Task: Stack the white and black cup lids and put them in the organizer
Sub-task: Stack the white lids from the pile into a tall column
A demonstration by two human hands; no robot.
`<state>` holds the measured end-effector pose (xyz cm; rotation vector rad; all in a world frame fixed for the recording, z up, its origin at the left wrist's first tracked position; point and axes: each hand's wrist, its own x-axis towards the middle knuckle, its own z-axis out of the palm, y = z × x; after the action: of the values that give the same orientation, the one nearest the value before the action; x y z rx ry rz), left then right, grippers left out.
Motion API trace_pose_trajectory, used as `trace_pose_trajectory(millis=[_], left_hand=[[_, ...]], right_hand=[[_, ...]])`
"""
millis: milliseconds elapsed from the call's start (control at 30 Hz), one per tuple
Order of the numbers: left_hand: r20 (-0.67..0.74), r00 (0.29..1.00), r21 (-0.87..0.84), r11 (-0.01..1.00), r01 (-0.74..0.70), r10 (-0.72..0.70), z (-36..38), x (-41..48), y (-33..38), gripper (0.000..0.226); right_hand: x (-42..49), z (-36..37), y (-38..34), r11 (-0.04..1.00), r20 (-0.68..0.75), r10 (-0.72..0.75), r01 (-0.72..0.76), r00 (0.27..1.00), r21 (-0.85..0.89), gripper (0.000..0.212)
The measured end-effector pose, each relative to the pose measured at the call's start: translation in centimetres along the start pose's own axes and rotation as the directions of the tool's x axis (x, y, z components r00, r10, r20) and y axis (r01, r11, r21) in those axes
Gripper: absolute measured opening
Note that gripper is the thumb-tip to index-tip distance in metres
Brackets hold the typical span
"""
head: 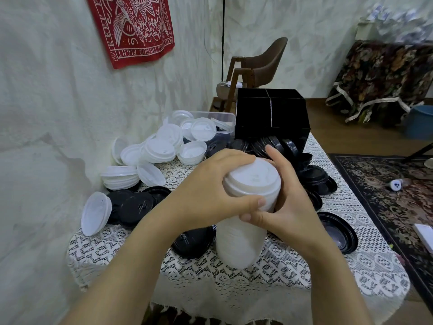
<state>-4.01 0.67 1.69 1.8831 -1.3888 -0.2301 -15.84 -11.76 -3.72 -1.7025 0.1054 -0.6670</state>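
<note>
At the middle of the table [304, 266], both hands are curled round the top of a tall stack of white lids [241, 238], the left hand [210, 191] over its upper rim and the right hand [290, 207] against its right side, so the white stacking looks well under way. Much seems left: loose white lids [159, 148] are heaped at the back left, black lids [133, 205] lie scattered around, and the organizer [269, 113] behind shows dark compartments that look empty, though I cannot tell for sure.

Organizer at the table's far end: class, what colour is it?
The organizer is black, clearest in the head view.
</note>
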Motion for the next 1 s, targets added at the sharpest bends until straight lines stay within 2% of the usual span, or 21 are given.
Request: trace_pose_trajectory(millis=[133, 233, 300, 400, 567, 633, 700, 767, 800, 833, 867, 900, 933, 967, 1000], left_hand=[[0.004, 1.0, -0.026, 1.0, 0.003, -0.003, 0.3, -0.3, -0.4, 0.081], [-0.013, 1.0, -0.053, 0.999, 0.004, -0.005, 0.6, -0.6, -0.6, 0.084], [-0.025, 1.0, -0.058, 0.998, -0.004, 0.003, 0.8, -0.6, -0.6, 0.086], [-0.022, 1.0, -0.071, 0.997, -0.02, 0.018, 1.0, -0.6, -0.4, 0.08], [0.026, 0.999, -0.096, 0.995, 0.023, -0.021, 1.3, -0.9, -1.2, 0.106], [0.071, 0.997, -0.122, 0.992, 0.001, 0.007, 0.8, -1.2, -1.5, 0.099], [0.1, 0.994, -0.243, 0.97, -0.029, 0.055, 0.0, -1.2, -1.9, 0.089], [0.051, 0.998, -0.356, 0.934, -0.017, 0.037, -0.8, -1.0, -2.7, 0.075], [-0.015, 1.0, -0.355, 0.935, 0.0, -0.006, -1.2, -0.8, -3.3, 0.065], [-0.093, 0.993, -0.283, 0.958, 0.037, -0.066, -1.5, -0.4, -4.2, 0.055], [-0.164, 0.979, -0.1, 0.989, 0.108, -0.123, -2.0, -0.1, -5.1, 0.047], [-0.197, 0.968, 0.183, 0.964, 0.195, -0.158, -2.5, 0.3, -6.1, 0.044], [-0.188, 0.962, 0.467, 0.844, 0.265, -0.199, -3.0, 0.7, -7.2, 0.044], [-0.159, 0.953, 0.667, 0.684, 0.297, -0.258, -3.4, 1.0, -8.3, 0.044], [-0.133, 0.935, 0.777, 0.551, 0.303, -0.328, -3.6, 1.3, -9.2, 0.043]], right_hand=[[-0.3, -0.8, -0.2, 0.999, 0.076, -0.02, 0.016, 0.997, 0.047, 0.102], [-0.1, -0.5, -1.0, 0.995, -0.032, -0.055, 0.057, 0.998, 0.082, 0.083], [0.3, 0.2, -1.1, 0.995, -0.134, -0.094, 0.099, 0.986, 0.029, 0.071], [0.7, 1.4, -1.0, 0.987, -0.168, -0.137, 0.121, 0.976, -0.101, 0.06], [0.7, 1.8, -0.7, 0.977, -0.178, -0.164, 0.135, 0.97, -0.166, 0.048], [0.8, 1.9, -0.6, 0.977, -0.191, -0.153, 0.118, 0.97, -0.18, 0.046], [0.8, 2.0, -0.6, 0.977, -0.199, -0.139, 0.102, 0.97, -0.185, 0.047], [0.8, 2.0, -0.6, 0.975, -0.205, -0.142, 0.1, 0.969, -0.199, 0.048], [0.8, 2.0, -0.6, 0.974, -0.206, -0.142, 0.1, 0.968, -0.202, 0.048], [0.8, 2.0, -0.6, 0.975, -0.207, -0.139, 0.097, 0.968, -0.2, 0.049], [0.8, 2.0, -0.6, 0.976, -0.207, -0.135, 0.094, 0.969, -0.196, 0.049], [0.8, 2.0, -0.5, 0.977, -0.208, -0.133, 0.092, 0.969, -0.194, 0.048], [0.8, 2.0, -0.5, 0.977, -0.209, -0.131, 0.091, 0.969, -0.191, 0.047], [0.8, 2.0, -0.5, 0.978, -0.209, -0.127, 0.088, 0.97, -0.187, 0.046], [0.8, 2.0, -0.5, 0.979, -0.209, -0.122, 0.084, 0.97, -0.185, 0.045]])
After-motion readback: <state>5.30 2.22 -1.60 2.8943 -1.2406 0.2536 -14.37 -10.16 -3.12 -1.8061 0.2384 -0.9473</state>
